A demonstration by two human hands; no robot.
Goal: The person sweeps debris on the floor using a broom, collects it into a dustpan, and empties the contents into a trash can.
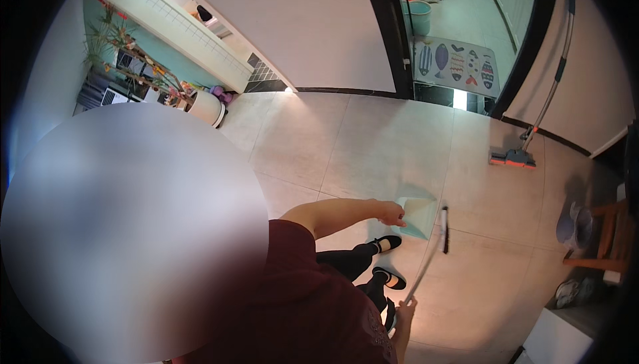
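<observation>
My left hand (392,213) is curled at the near side of a pale green dustpan (420,218), whose handle is hidden beneath the hand. The dustpan lies low over the tiled floor, in front of my feet. My right hand (407,308) is closed around the grey handle of a broom (424,275). The handle slants away to a narrow broom head (445,230) with dark bristles, resting on the floor just beyond the dustpan's open edge. The two do not touch.
A floor mop or vacuum head on a long pole (514,158) leans against the wall. A fish-patterned mat (457,67) lies in a doorway. At right stand a wooden chair (594,264) and a white box (559,336); a potted plant (204,106) is at upper left.
</observation>
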